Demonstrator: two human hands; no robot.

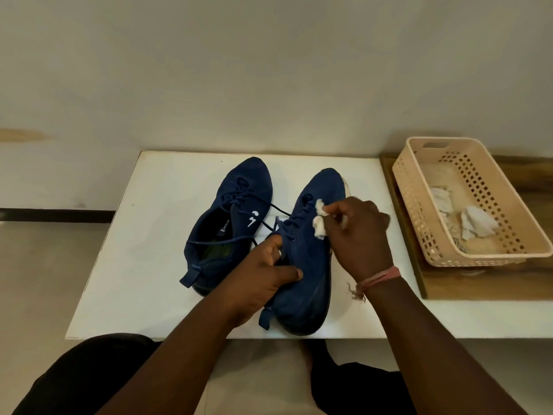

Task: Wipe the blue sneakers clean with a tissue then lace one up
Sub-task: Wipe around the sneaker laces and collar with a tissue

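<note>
From the head camera, looking down: two blue sneakers sit side by side on the white counter (125, 265), toes pointing away from the person. The right hand (357, 235) has its fingers curled around a crumpled white tissue (319, 221), pinching it and pressing it against the upper of the right sneaker (302, 283), just beside the lace eyelets. The left hand (264, 277) steadies that same shoe, fingers hooked into the collar opening and thumb lying across the fabric outside.

So the wiping is in full swing on this shoe. The left sneaker (233, 217) lies untouched beside it, its laces slack and trailing across the gap between the pair; whether it has had its wipe I cannot tell from here. Over to the right, a beige perforated basket (425, 187) rests on a wooden board (434, 283), and crumpled tissues (475, 224) lie in the bottom of it, which suggests some cleaning is already behind us.

What remains, by my reading: finish this upper, perhaps the pale sole edge near the toe, drop the tissue, then the lacing, which has not started. Neither hand is on a lace.
</note>
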